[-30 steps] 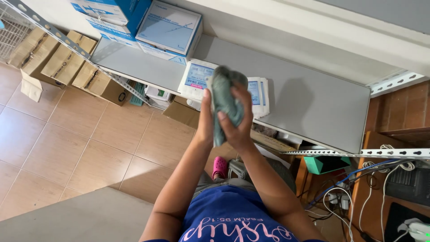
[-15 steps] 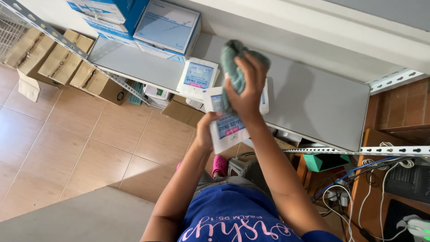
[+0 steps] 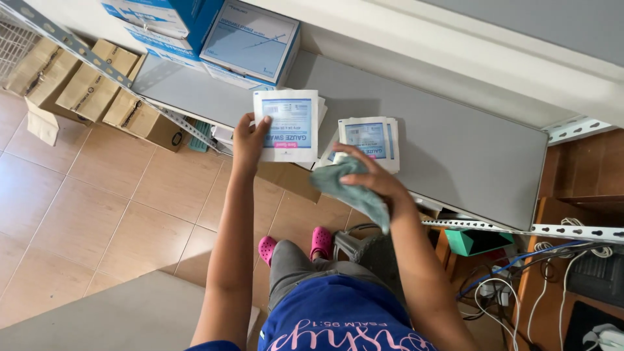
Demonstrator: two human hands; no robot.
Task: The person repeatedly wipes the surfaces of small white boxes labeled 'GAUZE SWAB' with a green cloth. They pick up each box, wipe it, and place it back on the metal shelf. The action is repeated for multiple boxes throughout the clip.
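Head view: left hand (image 3: pixel 247 140) grips a flat white-and-blue gauze packet (image 3: pixel 286 125) lifted above the grey metal shelf (image 3: pixel 468 149); right hand (image 3: pixel 370 179), clutching a crumpled teal cloth (image 3: pixel 351 192), should wipe beneath it, beside the packet stack (image 3: pixel 367 140)

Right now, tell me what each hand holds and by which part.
Left hand grips a white packet by its left edge. Right hand clutches a bunched grey-green cloth, its end hanging down.
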